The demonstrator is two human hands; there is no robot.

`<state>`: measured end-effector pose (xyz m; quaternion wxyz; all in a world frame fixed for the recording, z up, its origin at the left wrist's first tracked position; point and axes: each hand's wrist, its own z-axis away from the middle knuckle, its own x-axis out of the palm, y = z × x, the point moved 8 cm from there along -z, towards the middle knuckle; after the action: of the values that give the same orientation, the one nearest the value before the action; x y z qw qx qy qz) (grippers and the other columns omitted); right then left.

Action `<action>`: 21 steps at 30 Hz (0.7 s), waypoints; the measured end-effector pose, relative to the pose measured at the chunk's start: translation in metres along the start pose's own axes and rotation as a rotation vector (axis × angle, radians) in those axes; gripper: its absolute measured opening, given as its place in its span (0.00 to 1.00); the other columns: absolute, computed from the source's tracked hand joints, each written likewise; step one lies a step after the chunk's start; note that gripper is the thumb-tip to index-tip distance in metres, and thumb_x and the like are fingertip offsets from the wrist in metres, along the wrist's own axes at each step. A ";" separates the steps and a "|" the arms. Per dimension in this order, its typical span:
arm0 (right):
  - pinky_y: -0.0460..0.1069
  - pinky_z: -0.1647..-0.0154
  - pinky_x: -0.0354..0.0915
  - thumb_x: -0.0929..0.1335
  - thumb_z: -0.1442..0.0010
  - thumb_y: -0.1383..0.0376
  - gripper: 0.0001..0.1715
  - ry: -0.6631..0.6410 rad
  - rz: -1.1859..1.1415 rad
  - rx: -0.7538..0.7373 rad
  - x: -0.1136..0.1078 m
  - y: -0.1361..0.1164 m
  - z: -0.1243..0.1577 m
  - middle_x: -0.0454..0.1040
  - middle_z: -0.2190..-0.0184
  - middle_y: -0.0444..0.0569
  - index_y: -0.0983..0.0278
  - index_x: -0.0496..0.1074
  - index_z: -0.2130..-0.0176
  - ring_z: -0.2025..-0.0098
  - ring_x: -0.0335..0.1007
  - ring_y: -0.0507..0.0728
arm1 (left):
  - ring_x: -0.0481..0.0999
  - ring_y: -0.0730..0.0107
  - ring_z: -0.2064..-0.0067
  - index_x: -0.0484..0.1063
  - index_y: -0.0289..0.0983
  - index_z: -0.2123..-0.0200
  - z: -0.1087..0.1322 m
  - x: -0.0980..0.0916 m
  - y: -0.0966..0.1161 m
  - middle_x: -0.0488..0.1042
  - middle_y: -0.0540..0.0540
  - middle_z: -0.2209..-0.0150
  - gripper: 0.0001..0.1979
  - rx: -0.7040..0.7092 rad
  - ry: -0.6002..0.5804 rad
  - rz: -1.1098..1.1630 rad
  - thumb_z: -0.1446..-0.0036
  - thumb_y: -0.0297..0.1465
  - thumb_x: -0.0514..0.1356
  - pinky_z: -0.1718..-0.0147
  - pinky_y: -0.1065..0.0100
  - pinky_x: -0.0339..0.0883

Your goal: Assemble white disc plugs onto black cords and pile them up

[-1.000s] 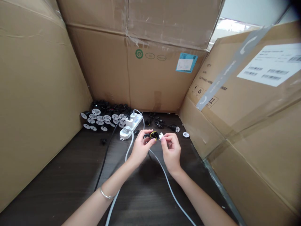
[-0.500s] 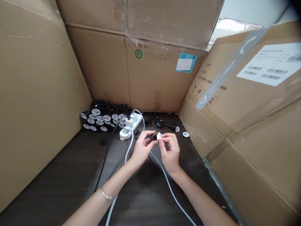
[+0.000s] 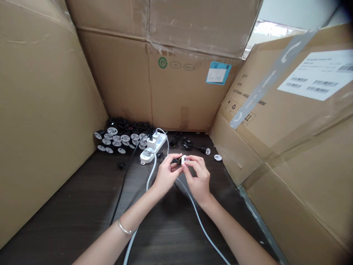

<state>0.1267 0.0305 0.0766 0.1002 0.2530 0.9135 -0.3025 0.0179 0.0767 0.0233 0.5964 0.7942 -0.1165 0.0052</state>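
On the rear carton (image 3: 124, 88) sit a green circled "e" mark (image 3: 162, 62) and a blue sticker (image 3: 218, 73). The right carton (image 3: 289, 125) has a white label (image 3: 320, 75) with barcodes — print unreadable. Above the desk (image 3: 68, 206), the left hand (image 3: 166, 173) pinches a small black part (image 3: 179, 161). The right hand (image 3: 198, 177) pinches a white plug (image 3: 183, 159) against it, near a power strip (image 3: 153, 147) and heaped black discs (image 3: 117, 139).

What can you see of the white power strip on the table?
The white power strip is a long, plastic-looking bar. It lies flat on the dark table, angled from near-left to far-right. Two white plugs stand in its sockets. A white cable runs from its near end toward the camera. The left hand is close by but not touching it.
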 end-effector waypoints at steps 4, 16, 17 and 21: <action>0.53 0.55 0.63 0.65 0.44 0.71 0.06 -0.021 0.020 -0.024 0.001 -0.003 -0.001 0.68 0.62 0.49 0.62 0.70 0.66 0.57 0.63 0.55 | 0.71 0.67 0.54 0.65 0.37 0.57 0.000 0.000 0.000 0.65 0.43 0.51 0.16 0.008 -0.008 -0.010 0.51 0.29 0.60 0.53 0.66 0.67; 0.52 0.56 0.63 0.65 0.43 0.69 0.03 0.002 -0.141 0.140 -0.003 0.013 -0.004 0.68 0.64 0.49 0.64 0.69 0.68 0.58 0.64 0.54 | 0.72 0.67 0.55 0.64 0.39 0.52 0.002 0.005 0.005 0.61 0.42 0.49 0.23 0.075 -0.065 -0.093 0.53 0.29 0.62 0.58 0.68 0.72; 0.52 0.55 0.63 0.65 0.43 0.69 0.03 0.004 -0.183 0.173 -0.002 0.016 -0.004 0.68 0.63 0.49 0.64 0.69 0.68 0.58 0.65 0.54 | 0.72 0.67 0.55 0.64 0.39 0.52 0.002 0.004 0.005 0.61 0.43 0.50 0.21 0.078 -0.055 -0.109 0.52 0.30 0.61 0.57 0.68 0.71; 0.52 0.56 0.64 0.64 0.42 0.67 0.04 0.021 -0.305 0.264 0.001 0.025 -0.001 0.67 0.62 0.51 0.65 0.68 0.68 0.58 0.65 0.55 | 0.71 0.66 0.54 0.65 0.39 0.52 0.001 0.002 0.009 0.63 0.43 0.50 0.19 0.094 -0.042 -0.116 0.49 0.31 0.59 0.54 0.66 0.70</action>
<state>0.1394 0.0490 0.0648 0.0097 0.1260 0.8945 -0.4289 0.0183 0.0730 0.0315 0.5551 0.8267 -0.0822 -0.0405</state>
